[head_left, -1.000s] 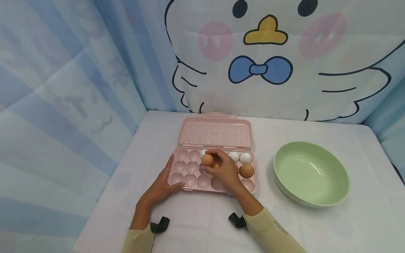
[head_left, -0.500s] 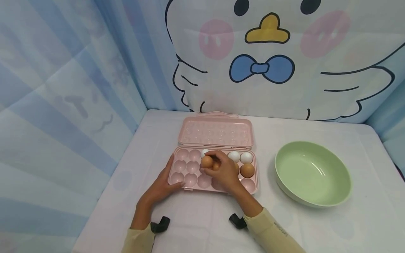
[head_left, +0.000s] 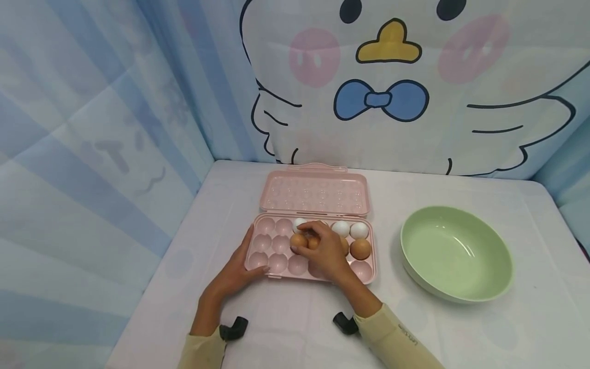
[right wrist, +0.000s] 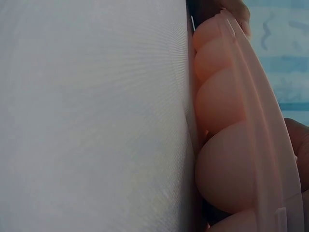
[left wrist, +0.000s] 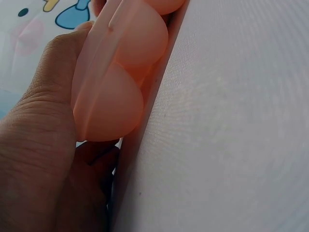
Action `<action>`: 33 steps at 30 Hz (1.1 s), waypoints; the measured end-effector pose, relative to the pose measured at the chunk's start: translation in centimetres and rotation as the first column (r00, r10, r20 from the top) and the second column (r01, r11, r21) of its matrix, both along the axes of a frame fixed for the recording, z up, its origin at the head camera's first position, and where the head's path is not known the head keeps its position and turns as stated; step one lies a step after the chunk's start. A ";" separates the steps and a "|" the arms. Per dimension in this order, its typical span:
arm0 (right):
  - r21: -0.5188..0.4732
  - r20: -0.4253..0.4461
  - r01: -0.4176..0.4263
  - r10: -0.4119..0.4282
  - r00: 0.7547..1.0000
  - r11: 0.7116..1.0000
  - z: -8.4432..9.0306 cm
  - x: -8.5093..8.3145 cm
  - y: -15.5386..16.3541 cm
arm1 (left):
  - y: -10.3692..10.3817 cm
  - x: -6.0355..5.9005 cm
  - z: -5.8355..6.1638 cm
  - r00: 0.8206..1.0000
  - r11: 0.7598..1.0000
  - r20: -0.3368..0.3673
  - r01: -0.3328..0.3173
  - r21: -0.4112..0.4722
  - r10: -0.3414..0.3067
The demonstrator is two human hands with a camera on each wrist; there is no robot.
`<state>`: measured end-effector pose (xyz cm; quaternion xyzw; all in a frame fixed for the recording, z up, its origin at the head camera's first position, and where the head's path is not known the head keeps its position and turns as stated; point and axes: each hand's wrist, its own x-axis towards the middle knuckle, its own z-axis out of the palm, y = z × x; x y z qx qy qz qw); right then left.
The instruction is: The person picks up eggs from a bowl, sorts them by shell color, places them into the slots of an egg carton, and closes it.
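Note:
An open pink egg tray (head_left: 276,264) lies on the white table, its lid (head_left: 315,193) folded back. My right hand (head_left: 322,248) hovers over the tray's middle and pinches a brown egg (head_left: 298,240) low over a cup in the middle row. A second brown egg (head_left: 314,243) shows under its fingers. My left hand (head_left: 236,271) rests against the tray's front left corner, thumb along the left side. White eggs (head_left: 341,228) (head_left: 358,230) and a brown egg (head_left: 360,249) sit at the tray's right end. Both wrist views show only the tray's underside (left wrist: 108,104) (right wrist: 227,169) on the cloth.
A wide green bowl (head_left: 456,253) stands on the table right of the tray. Printed fabric walls (head_left: 382,87) close off the back and left (head_left: 92,154). White table surface (head_left: 295,323) stretches in front of the tray.
My right hand has lowered the brown egg slightly down and left toward a cup in the tray. The left hand has stayed in place.

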<state>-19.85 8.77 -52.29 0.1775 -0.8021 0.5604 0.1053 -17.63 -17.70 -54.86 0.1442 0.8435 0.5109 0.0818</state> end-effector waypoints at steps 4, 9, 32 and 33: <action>-0.007 0.004 -0.008 0.008 1.000 1.000 0.0 0.0 0.1 | 0.0 0.0 -0.1 1.000 1.000 -0.001 0.001 -0.004 -0.001; -0.015 0.024 -0.015 0.015 1.000 1.000 0.1 0.2 0.2 | 0.1 0.1 -0.2 1.000 1.000 0.004 -0.004 -0.014 0.004; -0.011 0.105 -0.081 0.082 0.991 0.997 7.2 -1.7 6.7 | -3.1 -3.0 8.5 0.990 0.897 0.051 0.143 -0.419 -0.134; 0.002 0.105 -0.064 0.063 0.992 0.998 7.8 -2.2 7.4 | -3.2 -3.7 9.4 0.988 0.887 0.033 0.148 -0.437 -0.149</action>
